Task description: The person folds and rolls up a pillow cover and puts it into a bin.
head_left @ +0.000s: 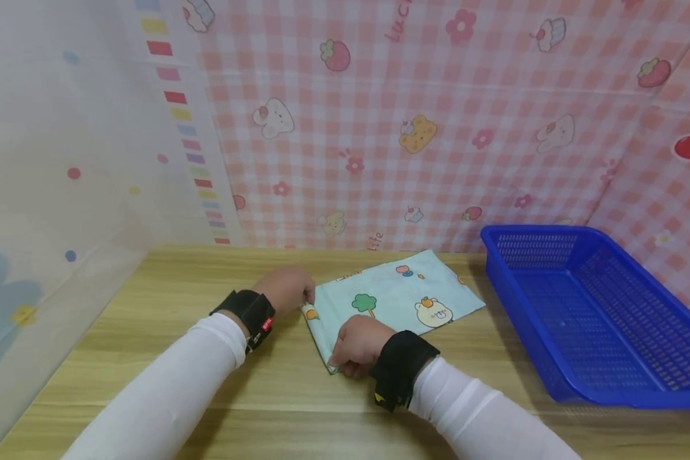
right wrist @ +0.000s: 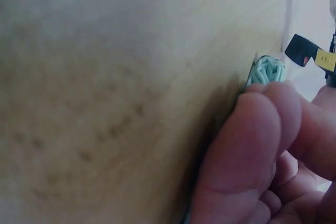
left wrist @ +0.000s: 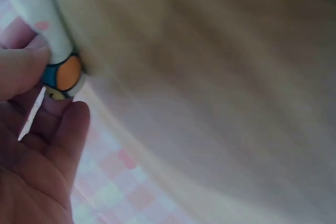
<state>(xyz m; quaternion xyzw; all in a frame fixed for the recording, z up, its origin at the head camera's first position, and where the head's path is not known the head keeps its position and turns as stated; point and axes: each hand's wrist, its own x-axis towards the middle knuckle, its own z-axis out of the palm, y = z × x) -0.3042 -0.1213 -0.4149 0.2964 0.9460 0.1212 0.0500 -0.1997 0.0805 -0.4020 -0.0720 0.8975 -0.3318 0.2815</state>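
Observation:
A pale mint cloth [head_left: 397, 291] printed with a bear, a tree and flowers lies on the wooden table, its left edge rolled into a narrow tube. My left hand [head_left: 287, 291] grips the far end of that roll; in the left wrist view, thumb and fingers surround the rolled cloth [left wrist: 60, 51] near an orange print. At the near end, my right hand [head_left: 363, 345] pinches the roll between thumb and fingers. Its coiled layers show at the rolled end [right wrist: 269, 70] just past the right fingertips [right wrist: 257, 114]. To the right of the roll, the cloth spreads flat.
A blue plastic basket [head_left: 537, 332] with perforated sides stands to the right of the cloth. Behind the wooden table [head_left: 253, 409] hangs a pink checked sheet [head_left: 368, 128], and a pale printed sheet [head_left: 80, 140] borders the left side.

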